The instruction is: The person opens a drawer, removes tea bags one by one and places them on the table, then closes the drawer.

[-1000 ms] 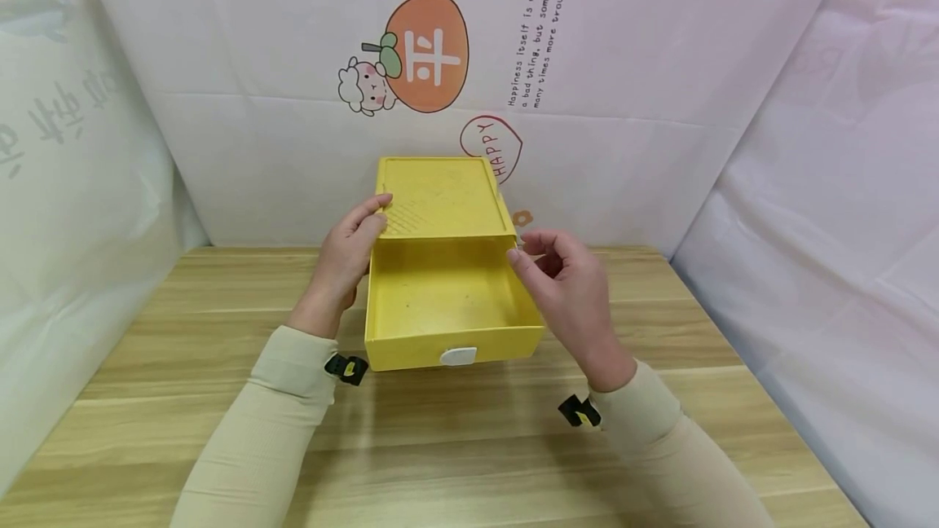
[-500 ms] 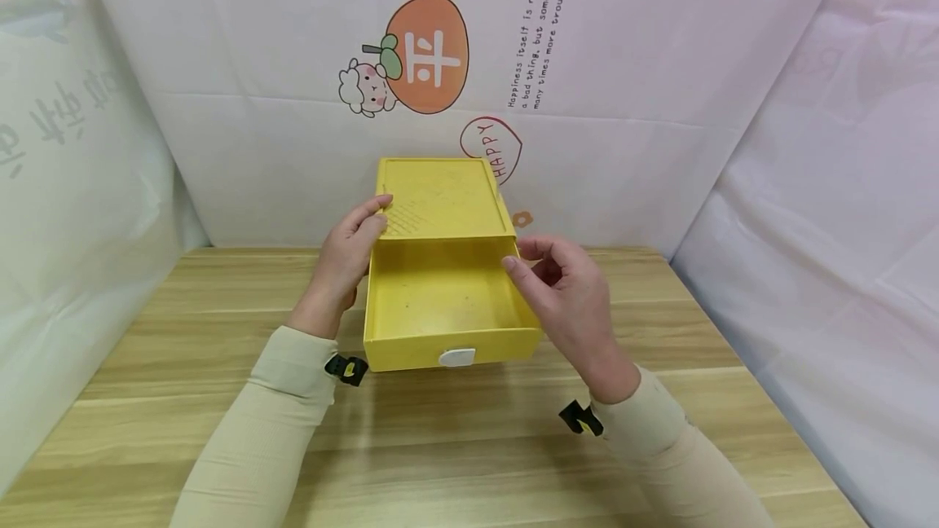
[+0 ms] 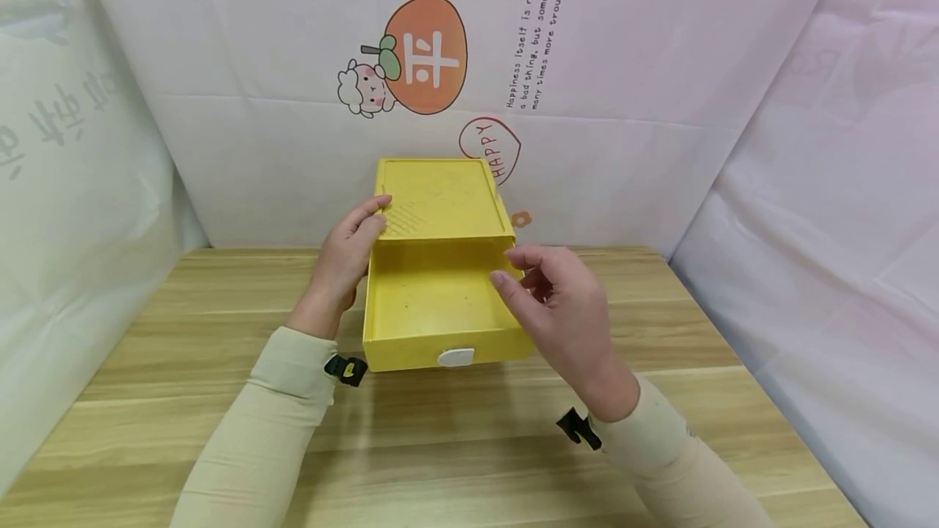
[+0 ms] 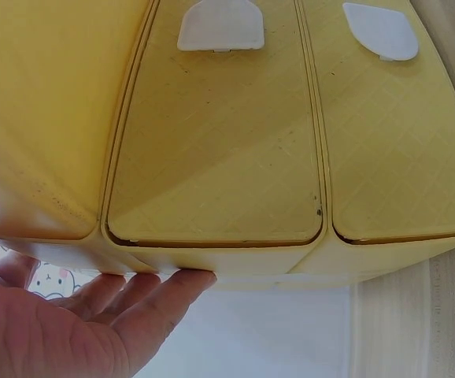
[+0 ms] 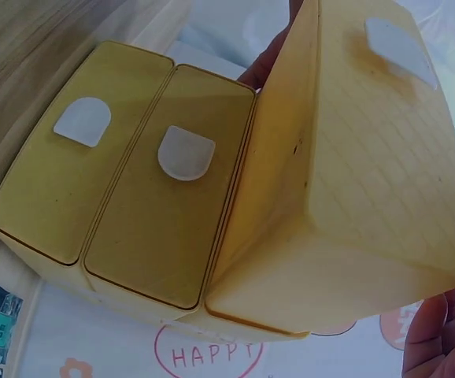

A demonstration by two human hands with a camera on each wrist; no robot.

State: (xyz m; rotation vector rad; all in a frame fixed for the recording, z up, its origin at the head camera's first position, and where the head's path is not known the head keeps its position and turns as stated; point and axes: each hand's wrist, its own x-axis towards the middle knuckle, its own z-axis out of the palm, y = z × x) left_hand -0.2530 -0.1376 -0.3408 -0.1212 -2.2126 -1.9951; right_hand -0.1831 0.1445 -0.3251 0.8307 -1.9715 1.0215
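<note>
A yellow drawer cabinet [image 3: 443, 198] stands against the back cloth, its top drawer [image 3: 433, 304] pulled out toward me. The drawer's inside shows bare apart from small specks; a white tab handle [image 3: 456, 357] is on its front. My left hand [image 3: 345, 251] rests on the cabinet's left side, thumb and forefinger over the top edge. In the left wrist view its other fingers [image 4: 164, 303] lie nearly straight along the side wall. My right hand [image 3: 565, 308] hovers at the drawer's right side, thumb and forefinger apart above the rim, nothing seen between them.
Two lower drawers, the middle drawer [image 5: 164, 197] and the bottom drawer [image 5: 70, 173], are closed, each with a white tab. A wood-grain table [image 3: 440, 463] lies underneath. White printed cloth [image 3: 293, 39] hangs behind and at both sides. Each sleeve carries a black wrist strap [image 3: 579, 429].
My right hand has moved from the cabinet's front right corner slightly toward me and left, over the drawer's right rim. The left hand and the pulled-out drawer stay nearly as they were.
</note>
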